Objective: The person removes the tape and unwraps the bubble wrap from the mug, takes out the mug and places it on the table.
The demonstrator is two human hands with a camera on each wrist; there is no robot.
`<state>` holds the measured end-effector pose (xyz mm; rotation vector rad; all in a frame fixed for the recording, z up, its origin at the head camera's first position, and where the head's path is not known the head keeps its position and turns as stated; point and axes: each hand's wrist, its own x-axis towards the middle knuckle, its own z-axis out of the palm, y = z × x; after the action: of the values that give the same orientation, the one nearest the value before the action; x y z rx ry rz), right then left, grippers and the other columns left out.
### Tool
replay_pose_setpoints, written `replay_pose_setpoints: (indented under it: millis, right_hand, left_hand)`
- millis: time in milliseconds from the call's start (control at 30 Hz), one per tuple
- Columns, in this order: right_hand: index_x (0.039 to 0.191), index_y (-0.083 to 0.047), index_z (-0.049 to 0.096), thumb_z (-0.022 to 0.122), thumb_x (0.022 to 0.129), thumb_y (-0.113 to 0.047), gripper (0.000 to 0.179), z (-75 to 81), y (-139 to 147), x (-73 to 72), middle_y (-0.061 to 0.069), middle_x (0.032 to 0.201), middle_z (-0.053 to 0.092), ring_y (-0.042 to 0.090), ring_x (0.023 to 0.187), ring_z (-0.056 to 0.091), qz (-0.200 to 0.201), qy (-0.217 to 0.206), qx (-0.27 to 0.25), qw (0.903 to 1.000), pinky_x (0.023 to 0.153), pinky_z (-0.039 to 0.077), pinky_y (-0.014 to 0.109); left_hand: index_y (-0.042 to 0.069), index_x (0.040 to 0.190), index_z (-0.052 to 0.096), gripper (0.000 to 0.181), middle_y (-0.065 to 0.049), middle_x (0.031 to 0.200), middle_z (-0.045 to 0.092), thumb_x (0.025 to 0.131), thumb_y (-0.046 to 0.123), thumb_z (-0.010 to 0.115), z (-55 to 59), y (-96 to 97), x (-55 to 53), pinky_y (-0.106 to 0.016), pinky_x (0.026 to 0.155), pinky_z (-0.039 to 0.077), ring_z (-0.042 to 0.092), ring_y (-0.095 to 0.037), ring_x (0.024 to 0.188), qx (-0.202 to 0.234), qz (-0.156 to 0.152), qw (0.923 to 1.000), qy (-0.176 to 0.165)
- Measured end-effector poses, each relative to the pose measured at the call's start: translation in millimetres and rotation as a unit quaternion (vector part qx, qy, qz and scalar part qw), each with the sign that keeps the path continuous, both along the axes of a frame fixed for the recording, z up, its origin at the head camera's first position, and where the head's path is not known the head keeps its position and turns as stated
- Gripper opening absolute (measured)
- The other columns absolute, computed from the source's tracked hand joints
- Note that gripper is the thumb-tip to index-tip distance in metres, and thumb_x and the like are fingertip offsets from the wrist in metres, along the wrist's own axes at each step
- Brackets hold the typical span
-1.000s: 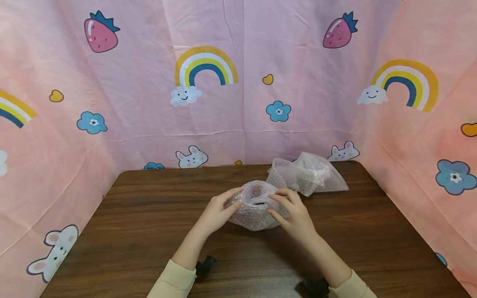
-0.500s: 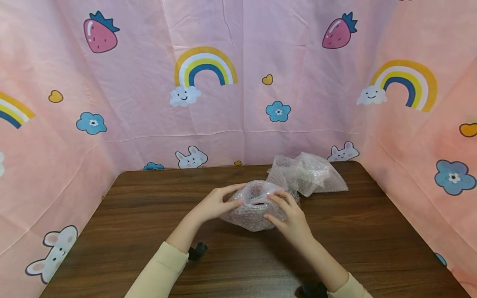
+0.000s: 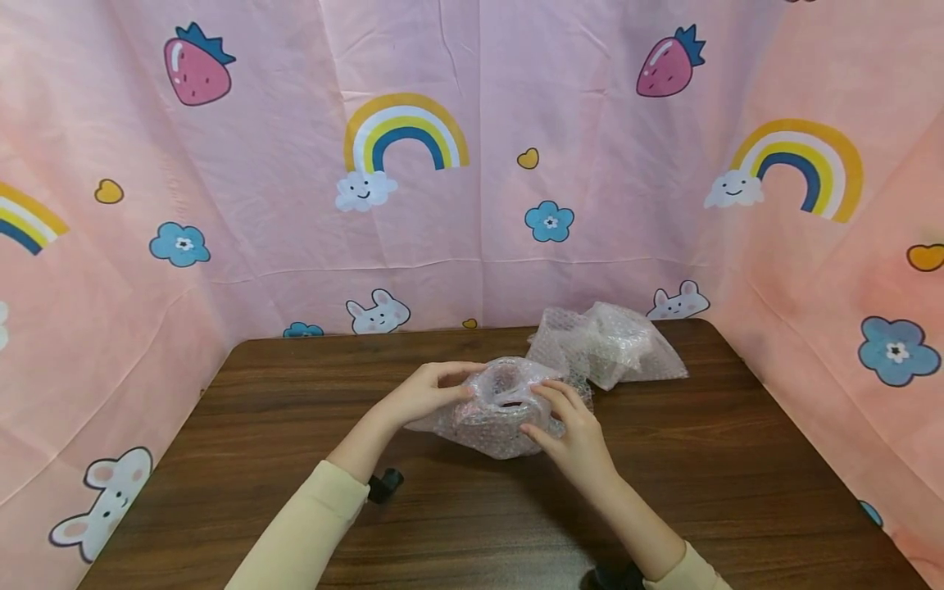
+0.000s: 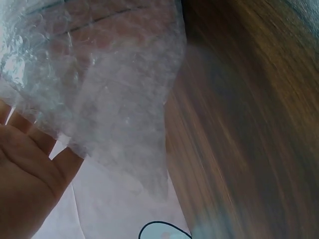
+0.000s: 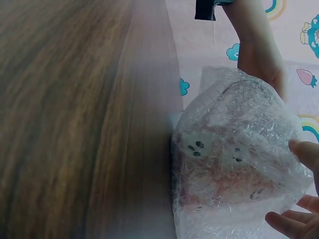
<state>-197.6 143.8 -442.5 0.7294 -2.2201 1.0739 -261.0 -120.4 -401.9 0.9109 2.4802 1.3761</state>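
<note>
In the middle of the table, a bubble wrap bundle (image 3: 497,430) has a round hollow on top with a dark slit in front of it. Through the clear plastic in the right wrist view, a pinkish thing (image 5: 219,169) with pale patches and dark marks shows; its kind is unclear. My left hand (image 3: 424,395) grips the wrap's left side between thumb and fingers, and a loose flap (image 4: 127,119) hangs there. On the right side, my right hand (image 3: 578,430) holds the wrap with bent fingers and thumb near the top edge.
A second piece of bubble wrap (image 3: 627,344) lies at the back right of the brown wooden table (image 3: 295,459), close behind the bundle. Pink patterned cloth (image 3: 435,238) hangs along the back and both sides. Each wrist wears a black mount (image 3: 385,485).
My left hand has shifted left, and a flap of wrap now sticks out to the bundle's left. My right hand has stayed nearly in place, its thumb slightly further left.
</note>
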Motion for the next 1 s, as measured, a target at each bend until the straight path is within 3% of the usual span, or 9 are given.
replay_pose_setpoints:
  millis: [333, 467, 600, 800, 900, 1000]
  right_hand:
    - [0.122, -0.008, 0.062, 0.086, 0.069, -0.009, 0.058, 2.4, 0.4, -0.4, 0.011, 0.122, 0.055, 0.027, 0.105, 0.059, 0.0, 0.001, 0.001, 1.0, 0.074, 0.055, 0.034]
    - [0.121, -0.009, 0.062, 0.086, 0.069, -0.01, 0.057, 1.8, 0.8, -0.3, 0.011, 0.122, 0.055, 0.027, 0.106, 0.058, -0.001, -0.006, -0.002, 1.0, 0.074, 0.055, 0.035]
    - [0.121, -0.009, 0.062, 0.086, 0.069, -0.009, 0.057, 2.3, 0.7, -0.2, 0.011, 0.123, 0.055, 0.027, 0.106, 0.058, -0.001, -0.008, -0.001, 1.0, 0.074, 0.055, 0.035]
    - [0.12, -0.008, 0.062, 0.086, 0.069, -0.008, 0.057, 3.9, 0.1, 1.0, 0.011, 0.123, 0.055, 0.028, 0.106, 0.058, 0.002, -0.008, -0.002, 1.0, 0.074, 0.055, 0.036]
    - [0.12, -0.007, 0.062, 0.086, 0.069, -0.008, 0.056, 4.5, 0.2, 1.2, 0.011, 0.122, 0.055, 0.028, 0.106, 0.059, 0.002, -0.008, -0.003, 1.0, 0.073, 0.055, 0.038]
    - [0.119, -0.007, 0.062, 0.086, 0.069, -0.008, 0.056, 3.7, 0.3, 1.2, 0.013, 0.123, 0.055, 0.029, 0.106, 0.059, 0.003, -0.004, -0.002, 1.0, 0.073, 0.056, 0.038]
  left_hand:
    - [0.016, 0.133, 0.059, 0.037, -0.003, 0.134, 0.055, 0.096, 0.022, 0.06, -0.3, 0.6, -3.6, -0.046, 0.099, 0.041, 0.047, -0.024, 0.126, -0.001, 0.0, 0.9999, 0.015]
    - [0.015, 0.127, 0.062, 0.031, -0.005, 0.127, 0.06, 0.097, 0.019, 0.058, 0.1, 3.2, -2.8, -0.041, 0.088, 0.048, 0.058, -0.021, 0.109, 0.001, 0.013, 0.9995, 0.03]
    - [0.013, 0.123, 0.065, 0.027, -0.005, 0.122, 0.064, 0.098, 0.019, 0.057, -1.2, 4.7, -2.5, -0.038, 0.078, 0.049, 0.059, -0.019, 0.095, 0.004, 0.029, 0.9981, 0.055]
    - [0.008, 0.122, 0.066, 0.027, -0.009, 0.121, 0.064, 0.098, 0.018, 0.057, -5.7, 5.0, -2.2, -0.044, 0.085, 0.049, 0.06, -0.022, 0.105, 0.018, 0.041, 0.9963, 0.074]
    - [0.009, 0.12, 0.067, 0.026, -0.009, 0.111, 0.067, 0.098, 0.017, 0.057, -5.7, 6.1, -1.4, -0.037, 0.072, 0.049, 0.059, -0.016, 0.079, 0.027, 0.054, 0.9957, 0.07]
    - [0.01, 0.117, 0.069, 0.023, -0.005, 0.082, 0.064, 0.098, 0.017, 0.057, -5.4, 7.4, -1.3, -0.029, 0.058, 0.042, 0.042, -0.01, 0.054, 0.028, 0.076, 0.9944, 0.069]
